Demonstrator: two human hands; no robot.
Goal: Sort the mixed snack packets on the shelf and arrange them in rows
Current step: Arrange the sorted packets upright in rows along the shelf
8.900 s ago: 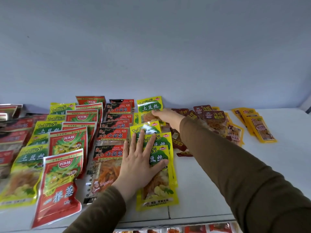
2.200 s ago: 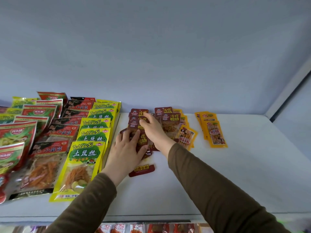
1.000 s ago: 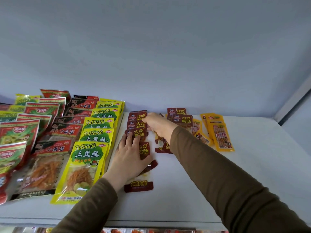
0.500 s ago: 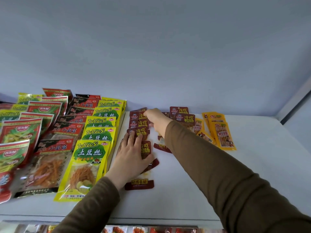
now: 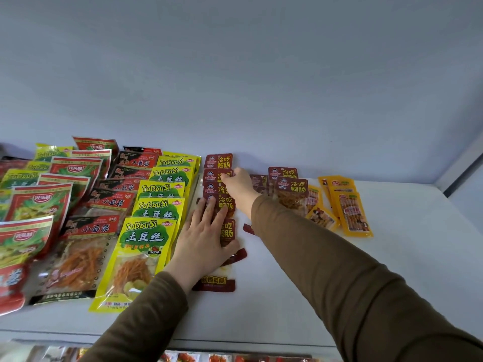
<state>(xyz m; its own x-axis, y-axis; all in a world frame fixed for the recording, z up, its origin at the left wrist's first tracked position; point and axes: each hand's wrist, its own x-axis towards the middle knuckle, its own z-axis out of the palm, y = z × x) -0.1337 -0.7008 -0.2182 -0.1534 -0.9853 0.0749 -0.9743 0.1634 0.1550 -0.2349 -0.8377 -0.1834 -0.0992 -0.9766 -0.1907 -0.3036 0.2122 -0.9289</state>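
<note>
I judge I am mid-step, building the dark red packet row just right of the yellow TuDouSi row on the white shelf. My left hand lies flat, fingers together, pressing the front packets; my right hand curls fingertips on a packet near the back (grip partly hidden). Next I need the 2 loose red packets, then the orange ones

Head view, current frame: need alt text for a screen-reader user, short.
A person's left hand presses flat on a row of dark red snack packets on a white shelf while the right hand sets a packet near the row's far end. Yellow packets lie in a row to the left; orange packets lie farther right.
</note>
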